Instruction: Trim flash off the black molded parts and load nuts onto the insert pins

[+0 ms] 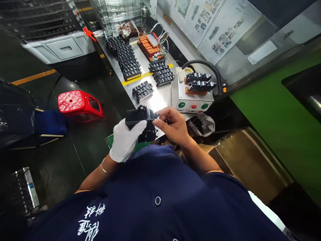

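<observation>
My left hand (pixel 126 137), in a white glove, is closed around a black moulded plastic part (pixel 136 117) in front of my body. At the part's right end, my bare right hand (pixel 173 125) pinches a small protruding tip between thumb and fingers. Another dark piece (pixel 147 133) shows just below; whether it belongs to the same part I cannot tell. Beyond my hands, a short row of similar black parts (pixel 142 91) lies on the metal table (pixel 159 98). More black parts stand in a long block (pixel 125 57) and a smaller block (pixel 162 72).
A white control box (pixel 192 100) with green and red buttons carries black parts on orange holders. Behind stands an orange fixture (pixel 149 47) with hoses. An open plastic bag (pixel 205 125) hangs right of the table. A red stool (pixel 80 103) stands left; cardboard (pixel 250 160) lies right.
</observation>
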Available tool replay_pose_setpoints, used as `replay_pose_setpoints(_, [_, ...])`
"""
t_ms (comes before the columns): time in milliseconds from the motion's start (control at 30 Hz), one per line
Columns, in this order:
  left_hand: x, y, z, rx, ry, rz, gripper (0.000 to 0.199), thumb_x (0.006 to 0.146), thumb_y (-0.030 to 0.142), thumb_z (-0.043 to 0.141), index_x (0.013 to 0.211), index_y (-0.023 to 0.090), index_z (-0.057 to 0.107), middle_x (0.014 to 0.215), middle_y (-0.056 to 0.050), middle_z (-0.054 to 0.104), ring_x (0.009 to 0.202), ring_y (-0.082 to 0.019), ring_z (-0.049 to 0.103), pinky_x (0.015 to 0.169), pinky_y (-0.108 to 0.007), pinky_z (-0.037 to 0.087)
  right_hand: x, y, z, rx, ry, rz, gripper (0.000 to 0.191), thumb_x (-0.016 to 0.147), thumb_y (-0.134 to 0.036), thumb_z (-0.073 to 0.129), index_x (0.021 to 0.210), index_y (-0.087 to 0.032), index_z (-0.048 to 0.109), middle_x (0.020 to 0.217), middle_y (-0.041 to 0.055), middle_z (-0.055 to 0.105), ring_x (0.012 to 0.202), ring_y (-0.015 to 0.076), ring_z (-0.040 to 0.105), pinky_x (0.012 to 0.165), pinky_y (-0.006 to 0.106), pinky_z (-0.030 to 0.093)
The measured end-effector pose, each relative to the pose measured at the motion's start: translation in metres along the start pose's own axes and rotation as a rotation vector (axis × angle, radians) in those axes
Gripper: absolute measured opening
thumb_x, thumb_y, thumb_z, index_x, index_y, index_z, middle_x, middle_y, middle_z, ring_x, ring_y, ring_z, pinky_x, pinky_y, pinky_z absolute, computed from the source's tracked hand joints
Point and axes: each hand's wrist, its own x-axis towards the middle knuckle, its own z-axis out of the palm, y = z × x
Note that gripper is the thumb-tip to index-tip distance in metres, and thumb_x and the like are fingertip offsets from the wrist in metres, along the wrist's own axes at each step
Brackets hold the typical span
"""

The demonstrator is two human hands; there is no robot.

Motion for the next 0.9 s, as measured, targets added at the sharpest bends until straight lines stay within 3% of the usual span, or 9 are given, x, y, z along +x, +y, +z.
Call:
replay_pose_setpoints(100, [0.001,0.003,-0.002,0.026,0.035,0.009,0.021,0.068,0.036,0.077,0.079,0.019,0.075,0.07,0.0,0.074,0.064,-0.018,0.066,0.056,-0.024,0.053,-0.001,-0.001,-0.001,-0.005,-0.011,0.008,0.028,0.079,-0.042,0.073,0.083,-0.02,0.057,0.059,-0.0083,0.045,0.054,0.007,0.041,0.053,0.023,0.035])
replay_pose_setpoints(333, [-0.001,0.009,-0.007,0.054,-0.069,0.063,0.018,0.071,0.035,0.076,0.081,0.02,0.075,0.072,0.001,0.074,0.067,-0.017,0.066,0.062,-0.024,0.053,-0.005,0.0,-0.004,-0.039,-0.028,-0.008,0.031,0.08,-0.046,0.071,0.078,-0.02,0.054,0.058,-0.0079,0.043,0.053,0.007,0.039,0.05,0.023,0.033])
replay_pose_setpoints(467, [-0.002,0.009,-0.011,0.063,-0.116,0.11,0.015,0.075,0.036,0.074,0.079,0.022,0.076,0.071,0.002,0.073,0.064,-0.016,0.065,0.062,-0.023,0.052,-0.005,0.001,-0.012,-0.022,-0.073,-0.092,0.032,0.088,-0.05,0.062,0.082,-0.019,0.058,0.061,-0.0062,0.047,0.053,0.0068,0.042,0.049,0.022,0.034])
replay_pose_setpoints(600, [0.002,0.007,-0.022,0.073,-0.317,0.153,0.024,0.074,0.044,0.073,0.076,0.021,0.075,0.067,0.0,0.07,0.06,-0.016,0.061,0.057,-0.024,0.05,0.01,-0.008,-0.032,-0.087,-0.189,-0.179,0.041,0.101,-0.047,0.039,0.084,-0.018,0.062,0.063,-0.0026,0.052,0.056,0.008,0.047,0.055,0.024,0.04])
replay_pose_setpoints(733, [0.005,0.011,-0.029,0.131,-0.552,0.177,0.031,0.071,0.048,0.073,0.062,0.018,0.07,0.054,-0.001,0.061,0.048,-0.014,0.051,0.046,-0.023,0.042,0.028,-0.025,-0.047,-0.311,-0.458,-0.288,0.037,0.1,-0.043,0.043,0.077,-0.019,0.061,0.067,-0.0004,0.055,0.062,0.0093,0.05,0.061,0.025,0.041])
replay_pose_setpoints(900, [0.002,0.015,-0.029,0.122,-0.668,0.223,0.04,0.077,0.053,0.066,0.064,0.015,0.067,0.057,-0.002,0.059,0.049,-0.012,0.049,0.044,-0.022,0.04,0.032,-0.038,-0.053,-0.4,-0.536,-0.392,0.035,0.103,-0.033,0.037,0.08,-0.017,0.059,0.069,0.0,0.055,0.065,0.0084,0.05,0.063,0.023,0.04])
